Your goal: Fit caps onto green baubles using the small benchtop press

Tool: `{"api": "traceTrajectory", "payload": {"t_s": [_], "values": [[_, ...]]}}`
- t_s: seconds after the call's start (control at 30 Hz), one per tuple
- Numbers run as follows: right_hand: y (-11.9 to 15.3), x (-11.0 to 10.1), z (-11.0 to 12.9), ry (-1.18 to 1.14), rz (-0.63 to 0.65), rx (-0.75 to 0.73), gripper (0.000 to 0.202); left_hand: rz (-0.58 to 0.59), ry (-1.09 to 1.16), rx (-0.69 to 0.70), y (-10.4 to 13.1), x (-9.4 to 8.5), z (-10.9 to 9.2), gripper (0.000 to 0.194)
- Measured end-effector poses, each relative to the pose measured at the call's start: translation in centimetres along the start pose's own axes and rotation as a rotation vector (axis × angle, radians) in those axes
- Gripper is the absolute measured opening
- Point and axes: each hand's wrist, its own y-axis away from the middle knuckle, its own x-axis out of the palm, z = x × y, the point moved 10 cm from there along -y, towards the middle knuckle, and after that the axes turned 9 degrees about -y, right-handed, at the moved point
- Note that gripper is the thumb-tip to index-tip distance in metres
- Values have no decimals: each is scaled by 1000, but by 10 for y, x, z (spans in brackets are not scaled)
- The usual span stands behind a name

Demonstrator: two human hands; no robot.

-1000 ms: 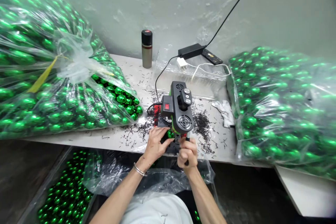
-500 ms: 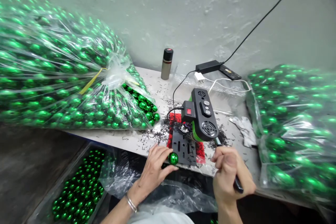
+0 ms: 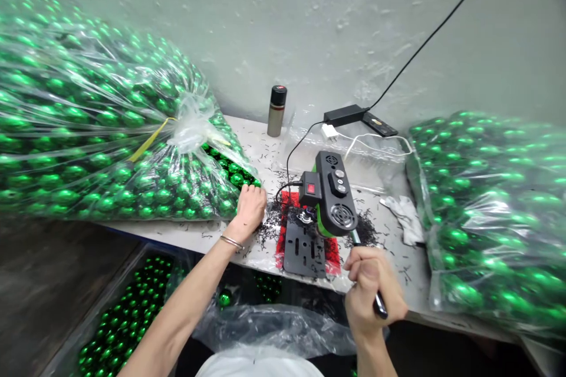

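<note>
While the right hand clenches the black-handled lever, the left hand curls beside green balls; its hold I can't tell.

One head-worn camera looks forward and down onto the nearby table, facing the wall.

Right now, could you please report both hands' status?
Left hand at shiny green balls in clear plastic bag; right hand around black lever handle; black-and-green machine over black slotted plate; black scraps alongside.
</note>
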Motion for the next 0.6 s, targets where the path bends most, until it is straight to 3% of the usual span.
{"api": "traceTrajectory", "payload": {"t_s": [0.13, 0.23, 0.33, 0.43, 0.5, 0.6], "values": [[2, -2, -1, 10, -17, -12, 32, -68, 143, 4, 14, -18, 6, 22], [4, -1, -3, 23, -1, -8, 32, -93, 542, -135, 29, -30, 24, 33], [5, -1, -5, 23, -5, -1, 32, 72, 1137, -372, 51, -8, 23, 45], [6, -2, -4, 22, -18, -18, 32, 227, 1632, -574, 76, 21, -5, 49], [6, -1, -3, 23, -16, -26, 32, 286, 1799, -683, 90, 36, -23, 46], [5, 1, -2, 26, -8, -35, 31, 355, 1833, -754, 101, 54, -42, 44]]}}
